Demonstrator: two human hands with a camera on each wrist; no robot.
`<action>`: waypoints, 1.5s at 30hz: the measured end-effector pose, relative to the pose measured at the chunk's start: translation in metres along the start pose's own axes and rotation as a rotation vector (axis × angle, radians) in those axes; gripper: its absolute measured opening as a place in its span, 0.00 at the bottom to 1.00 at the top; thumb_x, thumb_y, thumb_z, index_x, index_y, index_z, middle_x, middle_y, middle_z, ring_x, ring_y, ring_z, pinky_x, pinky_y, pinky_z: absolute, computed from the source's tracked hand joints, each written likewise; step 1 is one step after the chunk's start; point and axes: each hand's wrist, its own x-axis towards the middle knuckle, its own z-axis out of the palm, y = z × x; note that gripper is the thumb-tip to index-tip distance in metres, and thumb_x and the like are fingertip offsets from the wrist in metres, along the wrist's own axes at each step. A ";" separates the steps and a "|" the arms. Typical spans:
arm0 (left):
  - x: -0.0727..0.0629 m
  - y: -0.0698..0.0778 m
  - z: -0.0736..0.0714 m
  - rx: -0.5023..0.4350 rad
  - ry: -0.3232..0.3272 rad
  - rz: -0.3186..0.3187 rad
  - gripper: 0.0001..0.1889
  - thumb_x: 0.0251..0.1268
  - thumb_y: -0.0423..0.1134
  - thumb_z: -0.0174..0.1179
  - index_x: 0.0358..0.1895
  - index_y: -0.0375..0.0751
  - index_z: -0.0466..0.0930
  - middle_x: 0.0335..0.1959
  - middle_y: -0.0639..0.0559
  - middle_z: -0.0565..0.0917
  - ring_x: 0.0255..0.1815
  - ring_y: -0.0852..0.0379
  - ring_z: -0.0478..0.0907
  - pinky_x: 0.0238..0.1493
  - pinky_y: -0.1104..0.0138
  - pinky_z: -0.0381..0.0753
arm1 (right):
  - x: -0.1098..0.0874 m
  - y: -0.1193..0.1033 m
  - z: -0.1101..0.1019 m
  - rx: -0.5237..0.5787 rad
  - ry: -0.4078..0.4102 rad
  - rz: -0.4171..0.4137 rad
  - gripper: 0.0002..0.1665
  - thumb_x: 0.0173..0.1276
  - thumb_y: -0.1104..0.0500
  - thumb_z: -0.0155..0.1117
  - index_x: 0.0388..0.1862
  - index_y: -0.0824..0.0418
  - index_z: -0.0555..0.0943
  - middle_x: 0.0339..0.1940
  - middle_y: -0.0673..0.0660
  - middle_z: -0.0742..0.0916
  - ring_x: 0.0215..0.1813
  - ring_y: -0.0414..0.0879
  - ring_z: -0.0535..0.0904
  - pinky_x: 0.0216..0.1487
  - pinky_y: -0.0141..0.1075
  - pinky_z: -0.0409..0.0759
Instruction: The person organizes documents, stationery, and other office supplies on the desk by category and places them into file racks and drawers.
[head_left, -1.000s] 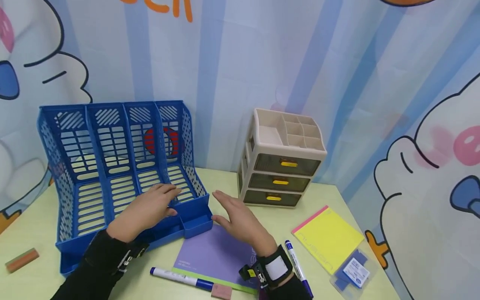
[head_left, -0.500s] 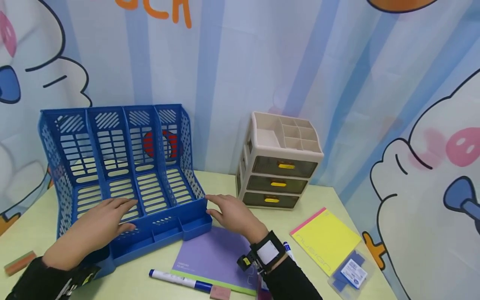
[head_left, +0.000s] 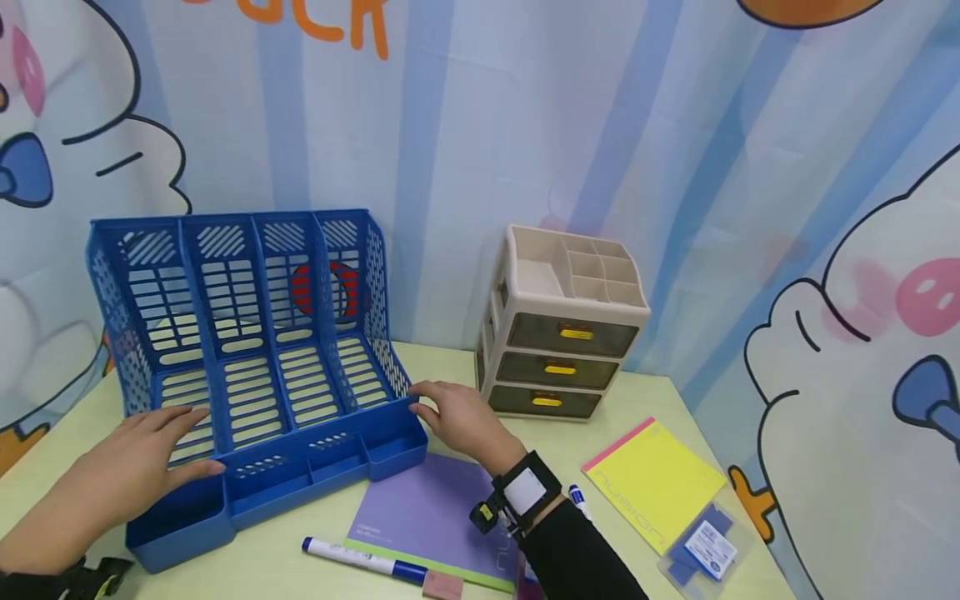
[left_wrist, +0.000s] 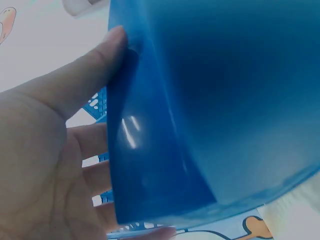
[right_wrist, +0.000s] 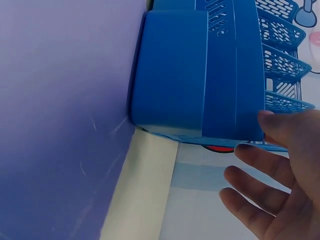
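A blue plastic file rack (head_left: 243,367) with upright dividers and small front trays stands on the table at the left. My left hand (head_left: 131,467) holds its left front corner. In the left wrist view the thumb (left_wrist: 102,52) lies at the blue edge and the other fingers reach behind the wall. At the opposite front corner, my right hand (head_left: 468,425) pinches the rack between thumb and index finger. Its other fingers are spread off the plastic in the right wrist view. A purple notebook (head_left: 420,517) lies partly beneath the rack's right front.
Behind the right hand stands a beige drawer organizer (head_left: 558,333). Yellow sticky notes (head_left: 656,483) and a clear case with a blue-and-white eraser (head_left: 708,546) lie at the right. A marker (head_left: 363,560) and a pink eraser (head_left: 442,584) are in front. A cartoon curtain (head_left: 487,125) hangs behind.
My left hand has moved from over the rack's right part to its left front corner. The right hand has shifted slightly left onto the right front corner. The rack stays about in place.
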 end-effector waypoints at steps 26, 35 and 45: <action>0.014 -0.010 0.001 -0.111 -0.014 -0.177 0.58 0.54 0.74 0.56 0.63 0.14 0.63 0.60 0.15 0.62 0.55 0.19 0.66 0.45 0.37 0.74 | -0.021 0.006 -0.002 -0.035 0.156 0.044 0.09 0.73 0.51 0.60 0.42 0.54 0.83 0.34 0.47 0.88 0.32 0.37 0.80 0.33 0.31 0.78; 0.027 -0.003 0.004 -0.147 0.009 -0.139 0.54 0.58 0.69 0.58 0.64 0.15 0.63 0.59 0.16 0.67 0.55 0.21 0.68 0.48 0.36 0.72 | -0.032 0.006 -0.004 -0.005 0.171 0.079 0.08 0.73 0.53 0.61 0.40 0.55 0.82 0.32 0.48 0.87 0.31 0.38 0.79 0.31 0.31 0.78; 0.026 0.008 0.000 -0.173 0.020 -0.194 0.45 0.63 0.56 0.63 0.65 0.15 0.62 0.61 0.17 0.65 0.58 0.21 0.66 0.53 0.36 0.69 | -0.030 0.015 -0.001 0.037 0.193 0.025 0.07 0.72 0.53 0.62 0.39 0.55 0.82 0.31 0.48 0.86 0.28 0.38 0.77 0.29 0.31 0.75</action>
